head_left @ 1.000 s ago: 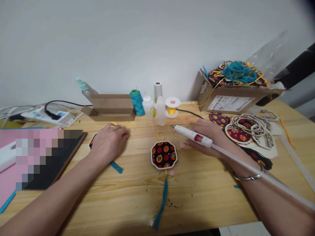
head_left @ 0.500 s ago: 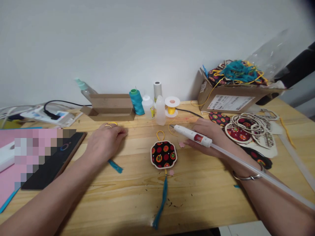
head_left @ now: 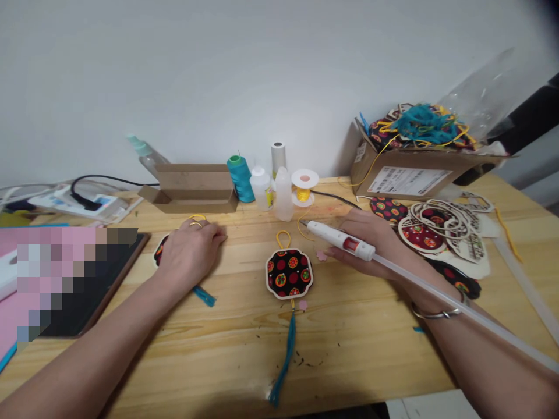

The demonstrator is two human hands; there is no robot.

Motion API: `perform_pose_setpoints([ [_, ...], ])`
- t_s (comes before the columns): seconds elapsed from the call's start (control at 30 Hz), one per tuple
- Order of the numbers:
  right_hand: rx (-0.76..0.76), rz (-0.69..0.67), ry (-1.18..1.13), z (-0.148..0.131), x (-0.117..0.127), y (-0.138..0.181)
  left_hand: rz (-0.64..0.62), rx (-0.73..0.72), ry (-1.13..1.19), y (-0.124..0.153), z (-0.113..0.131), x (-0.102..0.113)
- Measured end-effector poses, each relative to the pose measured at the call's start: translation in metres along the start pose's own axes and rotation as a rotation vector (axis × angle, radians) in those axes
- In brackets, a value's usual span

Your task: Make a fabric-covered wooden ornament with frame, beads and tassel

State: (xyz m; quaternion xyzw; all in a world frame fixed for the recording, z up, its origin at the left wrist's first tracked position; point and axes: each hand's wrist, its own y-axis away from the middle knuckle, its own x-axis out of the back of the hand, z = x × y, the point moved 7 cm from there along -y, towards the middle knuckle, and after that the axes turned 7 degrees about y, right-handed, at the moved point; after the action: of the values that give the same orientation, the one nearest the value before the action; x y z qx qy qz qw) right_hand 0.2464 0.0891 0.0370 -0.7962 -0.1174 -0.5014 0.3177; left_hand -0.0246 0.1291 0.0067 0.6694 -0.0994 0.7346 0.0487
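Note:
My right hand (head_left: 371, 241) is closed around a white pen-shaped glue gun (head_left: 343, 240) with a long clear glue stick (head_left: 454, 305) trailing back over my forearm; its tip points left. My left hand (head_left: 190, 250) rests palm down, fingers curled, over a second ornament (head_left: 159, 250) whose teal tassel (head_left: 204, 295) sticks out beneath the wrist. Between the hands lies a black fabric ornament (head_left: 289, 273) with red and green dots, a yellow loop on top and a long teal tassel (head_left: 283, 361) below. A small pink flower piece (head_left: 322, 255) lies beside the gun.
Along the wall stand a low cardboard box (head_left: 192, 187), a teal thread spool (head_left: 239, 178), white bottles (head_left: 283, 194) and a yellow cord reel (head_left: 304, 186). A cardboard box of ornaments (head_left: 410, 169) and loose wooden frames (head_left: 441, 224) sit right. A dark tablet (head_left: 87, 285) lies left.
My left hand has shifted slightly on the ornament it covers, whose left edge now shows again. The right hand and glue gun stay put; the view has drifted a little.

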Motion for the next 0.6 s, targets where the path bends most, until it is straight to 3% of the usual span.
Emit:
perform_pose_setpoints([
  [0.17,-0.034,0.011,-0.1,-0.003,0.004,0.0,0.126,0.083,0.073,0.01,0.007,0.043],
  [0.23,-0.067,0.025,-0.151,-0.002,0.005,0.0,0.315,0.164,0.283,0.019,0.008,0.073],
  [0.3,-0.082,0.041,-0.194,-0.001,0.006,0.0,0.385,0.248,0.567,0.027,0.009,0.086],
  [0.43,-0.081,-0.01,-0.273,0.0,0.001,0.0,0.294,0.295,1.157,0.029,0.026,0.066],
  [0.5,-0.094,-0.044,-0.3,0.002,-0.002,0.001,0.218,0.344,1.544,0.029,0.037,0.041],
  [0.6,-0.103,-0.085,-0.338,0.001,-0.006,0.002,0.136,0.469,1.81,0.03,0.049,0.005],
])
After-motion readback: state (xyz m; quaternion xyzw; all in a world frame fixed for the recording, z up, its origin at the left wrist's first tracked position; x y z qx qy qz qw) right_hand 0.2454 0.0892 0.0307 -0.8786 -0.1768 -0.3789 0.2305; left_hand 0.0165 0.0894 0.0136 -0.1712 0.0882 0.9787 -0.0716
